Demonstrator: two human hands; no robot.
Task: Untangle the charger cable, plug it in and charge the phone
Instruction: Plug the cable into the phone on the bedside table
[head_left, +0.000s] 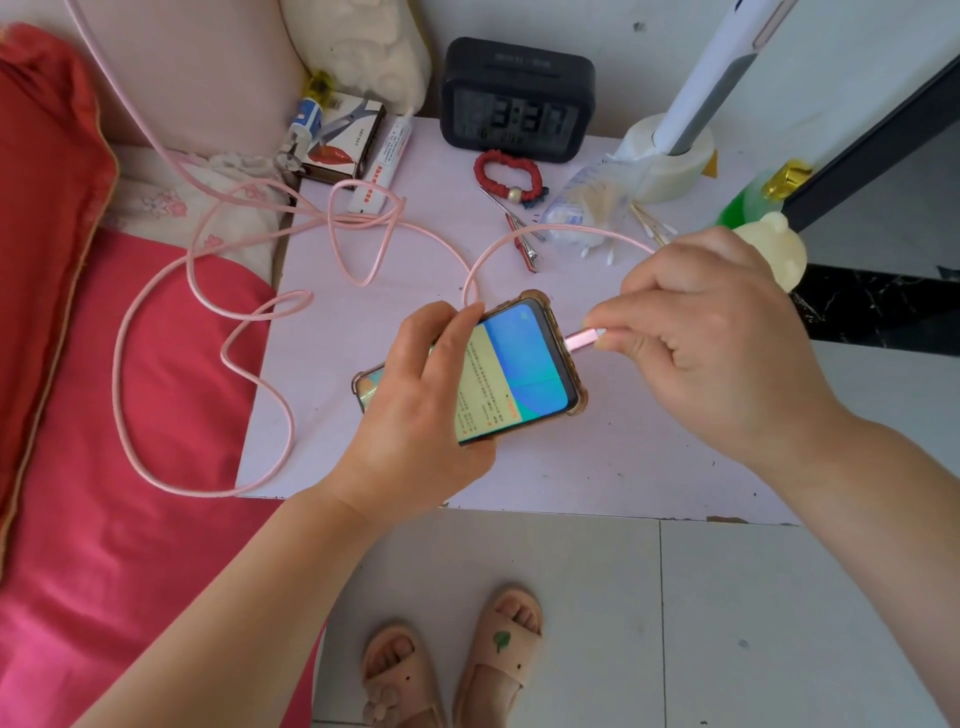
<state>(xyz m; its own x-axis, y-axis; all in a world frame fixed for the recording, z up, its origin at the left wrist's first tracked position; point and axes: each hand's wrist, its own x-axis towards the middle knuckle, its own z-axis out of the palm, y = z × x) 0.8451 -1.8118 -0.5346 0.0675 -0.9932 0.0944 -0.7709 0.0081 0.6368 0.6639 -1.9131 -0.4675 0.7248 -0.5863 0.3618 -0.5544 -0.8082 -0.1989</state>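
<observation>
A phone (519, 364) in a clear, brownish case, its screen lit, is held above the pale lilac table (363, 389) by my left hand (415, 405), which grips its long edges. My right hand (717, 332) pinches the pink plug (582, 340) of the charger cable, whose tip touches the phone's right end; whether it is fully seated I cannot tell. The pink cable (260, 312) arcs behind the phone, then runs in loose crossing loops over the table's left side and the red bed, and climbs out of view at the top left.
At the table's back stand a black digital clock (517, 98), a white lamp base (670, 156), a red scrunchie (506, 174), hair clips, cotton swabs (587, 213), a tube and a small box (343, 140). The red bed (130, 415) lies on the left. My sandalled feet are on the tiled floor (675, 623).
</observation>
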